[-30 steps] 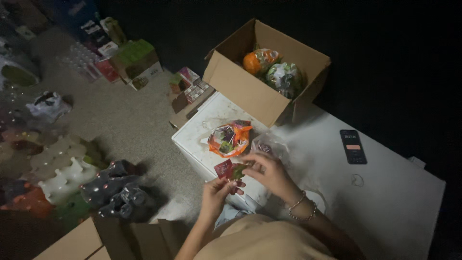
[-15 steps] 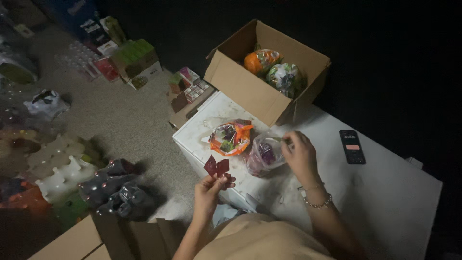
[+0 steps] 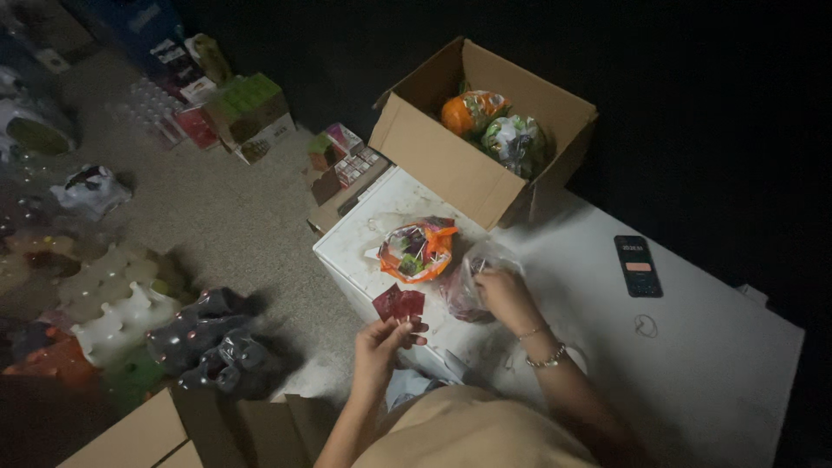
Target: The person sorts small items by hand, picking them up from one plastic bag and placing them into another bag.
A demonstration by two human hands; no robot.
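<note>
My left hand [image 3: 381, 340] pinches a small dark red packet [image 3: 398, 304] and holds it up at the near left corner of the white table [image 3: 711, 364]. My right hand [image 3: 503, 293] grips the top of a clear plastic bag [image 3: 468, 282] that lies on the table with dark red contents inside. Just beyond the two hands sits an orange-rimmed bag of mixed wrapped items [image 3: 417, 250].
An open cardboard box [image 3: 451, 165] with an orange and a green wrapped bundle stands at the table's far edge. A black phone [image 3: 638, 265] lies to the right. On the carpet at left: packs of bottles [image 3: 208, 342], small cartons [image 3: 251, 113], another cardboard box [image 3: 217, 429].
My right hand left the red packet and went to the clear bag, which it now grips. My left hand kept the packet and stayed at the table corner.
</note>
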